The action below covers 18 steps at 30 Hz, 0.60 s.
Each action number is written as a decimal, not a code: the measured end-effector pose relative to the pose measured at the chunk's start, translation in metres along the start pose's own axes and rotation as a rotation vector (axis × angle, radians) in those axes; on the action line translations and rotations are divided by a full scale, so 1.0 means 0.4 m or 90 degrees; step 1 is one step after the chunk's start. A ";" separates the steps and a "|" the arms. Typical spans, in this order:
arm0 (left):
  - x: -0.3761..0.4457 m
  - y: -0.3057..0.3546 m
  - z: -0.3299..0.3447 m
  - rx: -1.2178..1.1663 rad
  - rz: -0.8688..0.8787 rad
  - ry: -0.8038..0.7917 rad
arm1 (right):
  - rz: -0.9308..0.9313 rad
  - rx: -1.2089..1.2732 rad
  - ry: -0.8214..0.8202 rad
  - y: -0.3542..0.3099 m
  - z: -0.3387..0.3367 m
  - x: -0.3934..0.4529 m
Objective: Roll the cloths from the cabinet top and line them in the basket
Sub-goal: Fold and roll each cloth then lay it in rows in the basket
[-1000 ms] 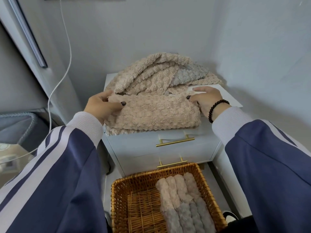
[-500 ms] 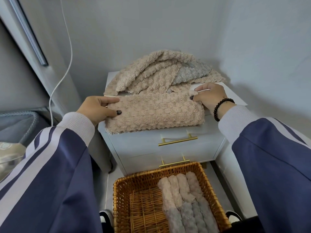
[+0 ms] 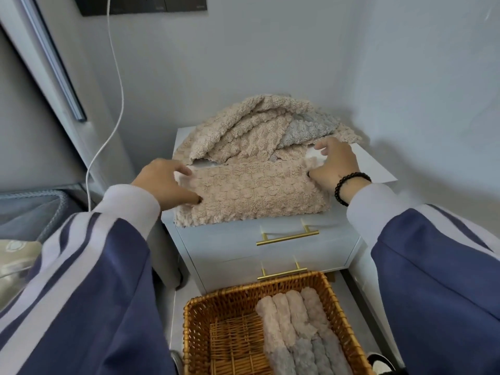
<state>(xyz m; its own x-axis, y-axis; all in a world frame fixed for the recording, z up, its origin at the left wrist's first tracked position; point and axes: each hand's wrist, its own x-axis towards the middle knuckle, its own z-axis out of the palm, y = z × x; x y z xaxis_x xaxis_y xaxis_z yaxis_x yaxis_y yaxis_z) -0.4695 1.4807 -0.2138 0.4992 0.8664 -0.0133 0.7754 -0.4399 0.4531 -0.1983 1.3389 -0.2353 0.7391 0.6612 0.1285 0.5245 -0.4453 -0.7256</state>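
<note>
— Left hand [image 3: 162,182]?
— Pinching the left end of the beige cloth [image 3: 251,193], front edge of cabinet top [image 3: 373,169].
— Right hand [image 3: 335,163]?
— Grip curled on the cloth's right end.
— Basket [image 3: 216,307]?
— On the floor below, four rolled cloths [image 3: 300,326] lined at its right.

— What are you counting? 
— Four rolled cloths [image 3: 295,318] are lying in one basket [image 3: 200,315]; two gold handles [image 3: 287,237] are showing on one cabinet [image 3: 373,169]; two hands are working.
</note>
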 end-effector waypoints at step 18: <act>0.034 0.029 0.160 0.127 0.065 0.000 | -0.203 -0.407 -0.208 -0.022 0.119 -0.060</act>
<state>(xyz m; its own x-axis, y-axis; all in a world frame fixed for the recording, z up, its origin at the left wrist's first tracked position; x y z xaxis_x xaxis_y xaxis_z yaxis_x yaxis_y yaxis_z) -0.4290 1.4722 -0.2657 0.5796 0.8146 0.0235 0.7815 -0.5638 0.2673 -0.2408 1.3557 -0.2641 0.4021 0.9155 -0.0126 0.9053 -0.3996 -0.1439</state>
